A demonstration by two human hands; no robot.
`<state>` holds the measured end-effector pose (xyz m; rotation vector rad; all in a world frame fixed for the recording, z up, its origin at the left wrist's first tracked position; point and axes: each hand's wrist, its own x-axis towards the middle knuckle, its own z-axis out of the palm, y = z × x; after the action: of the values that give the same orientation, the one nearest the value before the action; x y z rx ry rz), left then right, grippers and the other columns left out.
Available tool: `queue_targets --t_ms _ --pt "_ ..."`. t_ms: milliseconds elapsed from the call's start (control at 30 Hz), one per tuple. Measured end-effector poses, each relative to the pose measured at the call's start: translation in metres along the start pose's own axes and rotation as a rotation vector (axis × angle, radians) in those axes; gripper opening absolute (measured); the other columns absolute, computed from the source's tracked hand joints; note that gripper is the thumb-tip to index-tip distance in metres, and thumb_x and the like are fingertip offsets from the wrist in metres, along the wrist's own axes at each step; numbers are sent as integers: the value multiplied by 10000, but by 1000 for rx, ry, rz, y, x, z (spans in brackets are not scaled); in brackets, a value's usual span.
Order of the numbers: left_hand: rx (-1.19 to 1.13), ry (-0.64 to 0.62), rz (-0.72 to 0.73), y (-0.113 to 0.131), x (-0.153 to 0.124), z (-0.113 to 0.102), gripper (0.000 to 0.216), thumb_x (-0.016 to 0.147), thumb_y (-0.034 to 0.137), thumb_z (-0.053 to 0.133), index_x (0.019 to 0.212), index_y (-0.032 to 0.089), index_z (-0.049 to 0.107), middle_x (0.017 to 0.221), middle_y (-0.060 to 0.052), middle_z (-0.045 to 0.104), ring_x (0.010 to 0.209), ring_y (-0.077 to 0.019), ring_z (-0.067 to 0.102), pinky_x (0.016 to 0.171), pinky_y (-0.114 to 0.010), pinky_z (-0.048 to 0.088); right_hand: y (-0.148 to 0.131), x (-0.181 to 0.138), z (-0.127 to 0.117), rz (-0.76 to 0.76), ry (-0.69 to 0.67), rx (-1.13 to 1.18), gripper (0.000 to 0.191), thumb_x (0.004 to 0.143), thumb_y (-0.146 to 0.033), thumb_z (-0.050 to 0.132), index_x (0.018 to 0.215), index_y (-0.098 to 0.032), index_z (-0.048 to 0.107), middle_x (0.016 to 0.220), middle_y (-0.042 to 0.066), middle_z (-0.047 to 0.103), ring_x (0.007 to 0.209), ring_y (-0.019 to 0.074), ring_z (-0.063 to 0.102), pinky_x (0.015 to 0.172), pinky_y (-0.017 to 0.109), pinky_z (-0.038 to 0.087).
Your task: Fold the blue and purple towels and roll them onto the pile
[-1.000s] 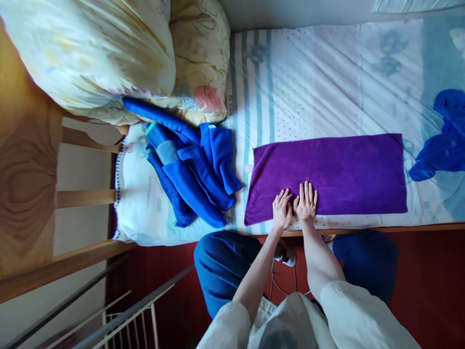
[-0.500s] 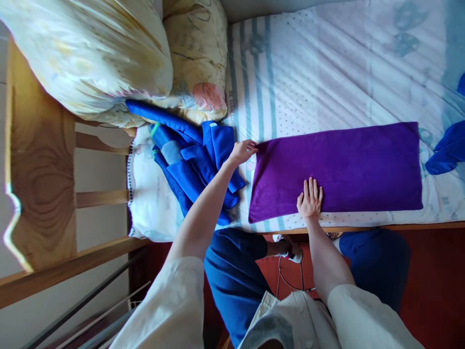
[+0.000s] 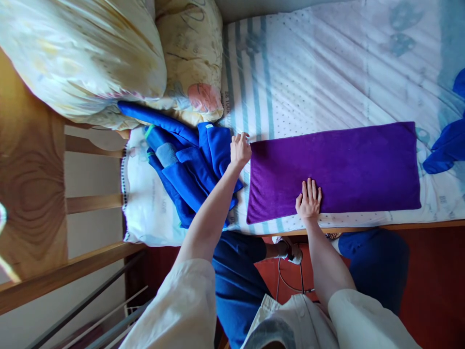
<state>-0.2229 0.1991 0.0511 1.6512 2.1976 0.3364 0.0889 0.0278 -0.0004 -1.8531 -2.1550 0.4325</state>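
Observation:
A purple towel (image 3: 356,165) lies spread as a long rectangle on the bed's near side. My left hand (image 3: 240,150) is at its far left corner, fingers curled and closed against the cloth; the fingertips are partly hidden. My right hand (image 3: 308,201) rests flat on the towel near its front edge, with the fingers stretched out. Just left of my left hand is a heap of crumpled blue cloth (image 3: 203,165), with a grey patch and green trim on part of it.
A patterned sheet (image 3: 290,72) covers the bed. Pillows or bedding (image 3: 192,63) are piled at the back left. More blue cloth (image 3: 445,150) lies at the right. A wooden bed frame (image 3: 32,169) stands at the left, and the red floor (image 3: 436,271) shows below.
My left hand has turned, and the towel's far left corner has shifted slightly left, its left edge now straighter. My right hand stays flat in place. The view has shifted a little.

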Motion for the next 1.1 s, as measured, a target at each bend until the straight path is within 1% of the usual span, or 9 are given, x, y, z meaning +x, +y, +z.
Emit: queue_targets --t_ms 67,133,200,433,533,667,733,967,1100 --pt "32 99 157 13 -27 17 432 1025 193 447 1410 93 615 1524 -216 593 1448 -318 528 1230 -538 421 0 0 0 1 -7 -3 602 1025 -211 391 1609 -131 511 1700 161 446 1617 272 360 1333 564 246" --pt "32 37 384 22 -55 36 501 1042 297 441 1495 135 580 1645 -184 494 1583 -330 387 1314 -570 305 0 0 0 0 -9 -5 609 1023 -206 388 1617 -135 501 1705 158 439 1620 269 354 1335 563 243" --pt "27 -39 485 23 -75 53 584 1055 407 423 1577 163 515 1712 -159 416 1654 -328 257 1354 -590 198 1 -1 0 -5 -3 -4 612 1022 -206 386 1620 -136 498 1703 160 441 1619 270 356 1333 566 243" --pt "10 29 188 -5 -61 65 713 1080 466 298 1660 56 367 1772 -208 255 1687 -312 141 1380 -556 105 1 -1 1 -4 -2 -7 613 1025 -210 398 1628 -148 489 1705 157 440 1621 263 351 1342 561 220" --pt "5 48 159 16 -58 65 712 1082 458 299 1671 60 342 1781 -203 223 1691 -323 100 1380 -591 60 -1 -1 -1 1 -4 -9 600 1032 -211 386 1616 -142 504 1698 155 451 1613 252 368 1345 546 222" --pt "-25 -70 406 65 -71 80 685 1070 469 365 1659 122 401 1785 -150 242 1694 -314 78 1378 -599 63 -3 -1 -3 5 -19 -3 621 1019 -197 403 1634 -144 480 1709 157 433 1623 252 350 1347 539 227" --pt "-41 -94 438 78 -72 86 655 1066 462 387 1647 161 437 1781 -129 268 1694 -311 88 1372 -616 64 -3 -1 -3 13 -40 2 648 1002 -186 427 1648 -151 460 1719 154 418 1631 260 335 1347 541 230" --pt "-57 75 65 53 -38 67 646 1084 417 343 1672 154 394 1797 -128 218 1699 -298 44 1381 -593 49 -7 1 -6 28 -102 45 628 1012 -190 438 1637 -148 471 1724 135 412 1646 243 309 1368 520 193" --pt "-73 33 102 66 -87 64 703 1073 388 379 1722 145 257 1819 -126 91 1695 -327 -26 1376 -623 3 -10 -1 -8 30 -118 80 634 1019 -186 452 1651 -145 446 1729 129 405 1658 236 285 1378 501 176"
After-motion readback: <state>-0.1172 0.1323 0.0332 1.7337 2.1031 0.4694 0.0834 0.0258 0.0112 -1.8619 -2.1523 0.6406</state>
